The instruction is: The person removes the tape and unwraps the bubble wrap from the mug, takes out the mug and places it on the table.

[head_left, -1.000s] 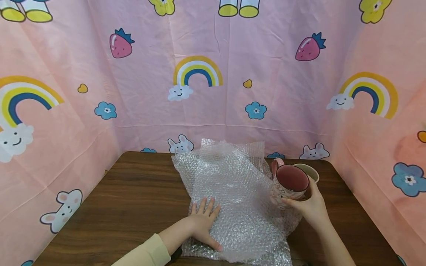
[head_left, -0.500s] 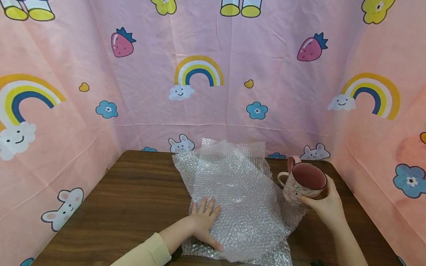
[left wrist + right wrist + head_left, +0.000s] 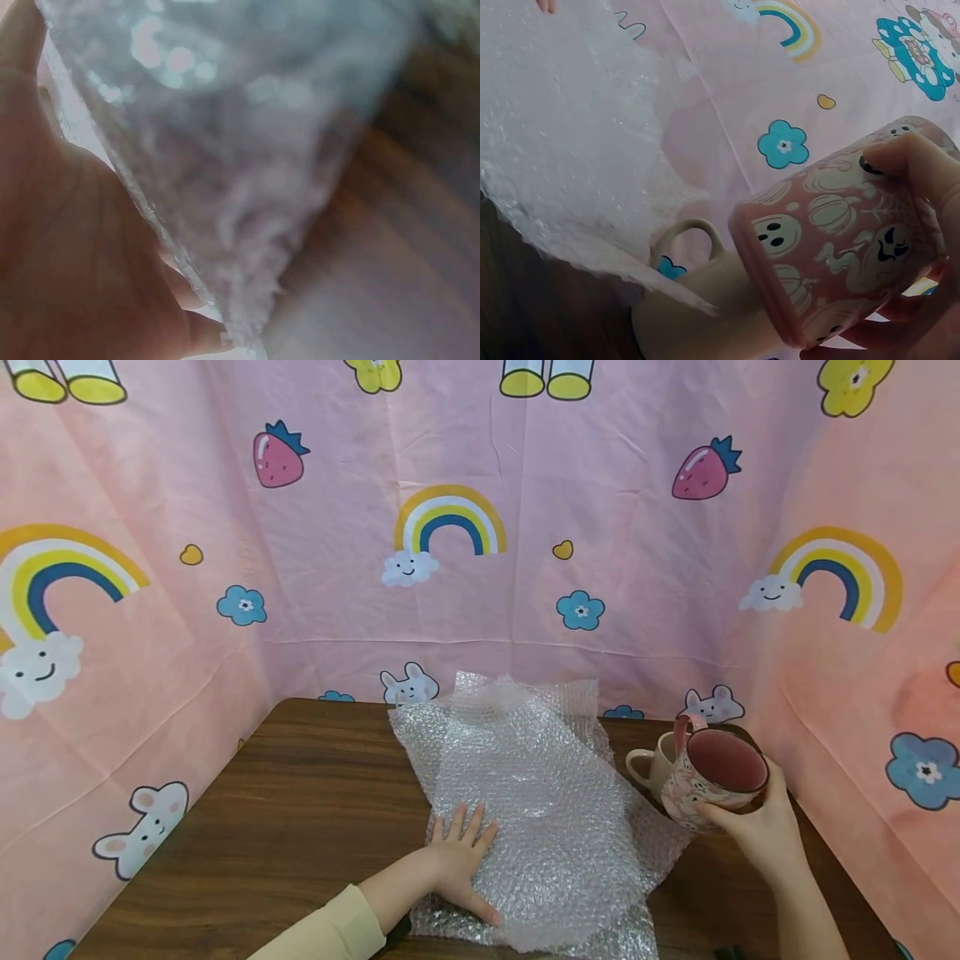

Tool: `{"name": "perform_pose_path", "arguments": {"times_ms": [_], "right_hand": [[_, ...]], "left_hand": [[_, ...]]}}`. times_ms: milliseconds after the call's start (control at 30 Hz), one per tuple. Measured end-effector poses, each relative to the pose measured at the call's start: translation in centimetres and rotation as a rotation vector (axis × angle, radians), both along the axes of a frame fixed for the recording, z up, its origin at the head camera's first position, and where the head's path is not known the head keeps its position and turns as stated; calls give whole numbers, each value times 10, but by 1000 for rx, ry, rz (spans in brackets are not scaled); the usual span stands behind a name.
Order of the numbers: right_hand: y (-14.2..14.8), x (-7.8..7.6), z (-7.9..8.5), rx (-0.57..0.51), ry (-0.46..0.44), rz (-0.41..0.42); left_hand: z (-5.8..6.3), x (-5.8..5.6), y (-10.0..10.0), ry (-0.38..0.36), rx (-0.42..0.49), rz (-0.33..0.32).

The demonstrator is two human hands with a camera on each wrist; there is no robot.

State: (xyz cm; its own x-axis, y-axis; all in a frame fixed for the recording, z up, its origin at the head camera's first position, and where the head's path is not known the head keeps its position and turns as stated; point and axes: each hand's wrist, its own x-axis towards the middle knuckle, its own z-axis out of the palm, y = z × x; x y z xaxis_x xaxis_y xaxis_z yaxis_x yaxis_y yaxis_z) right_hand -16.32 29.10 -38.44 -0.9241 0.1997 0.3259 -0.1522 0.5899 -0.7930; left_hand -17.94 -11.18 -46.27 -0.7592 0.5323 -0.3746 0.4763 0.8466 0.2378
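My left hand (image 3: 459, 867) lies with fingers spread on the near left part of the bubble wrap (image 3: 555, 835), pressing it. In the left wrist view, the palm sits beside a blurred edge of that wrap. Over at the right, my right hand (image 3: 768, 831) grips a pink mug (image 3: 693, 797) by its side, thumb across the front. The mug is tilted, its pink inside showing, and ghosts and pumpkins decorate its outside in the right wrist view. Partly hidden behind it is a beige mug (image 3: 660, 763), whose handle points left.
Overlapping bubble wrap sheets cover the middle of the dark wooden table (image 3: 315, 802) and reach its back edge. A printed pink cloth (image 3: 322, 568) encloses the back and sides. A small dark object (image 3: 729, 952) shows at the bottom edge.
My right hand has moved the pink mug to the right, off the bubble wrap's edge, uncovering the beige mug's handle. The left hand has stayed in place.
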Motion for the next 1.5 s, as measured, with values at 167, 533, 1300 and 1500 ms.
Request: {"name": "perform_pose_path", "arguments": {"times_ms": [167,533,1300,1500], "right_hand": [[6,2,3,11,8,-13],[20,0,1,-62,70,8],[43,-5,-9,-183,101,-166],[50,-9,-17,-193,60,-205]], "left_hand": [[-17,-7,-3,12,23,4],[-23,-9,-5,24,32,-5],[11,7,4,12,-17,10],[11,7,4,14,-22,7]]}}
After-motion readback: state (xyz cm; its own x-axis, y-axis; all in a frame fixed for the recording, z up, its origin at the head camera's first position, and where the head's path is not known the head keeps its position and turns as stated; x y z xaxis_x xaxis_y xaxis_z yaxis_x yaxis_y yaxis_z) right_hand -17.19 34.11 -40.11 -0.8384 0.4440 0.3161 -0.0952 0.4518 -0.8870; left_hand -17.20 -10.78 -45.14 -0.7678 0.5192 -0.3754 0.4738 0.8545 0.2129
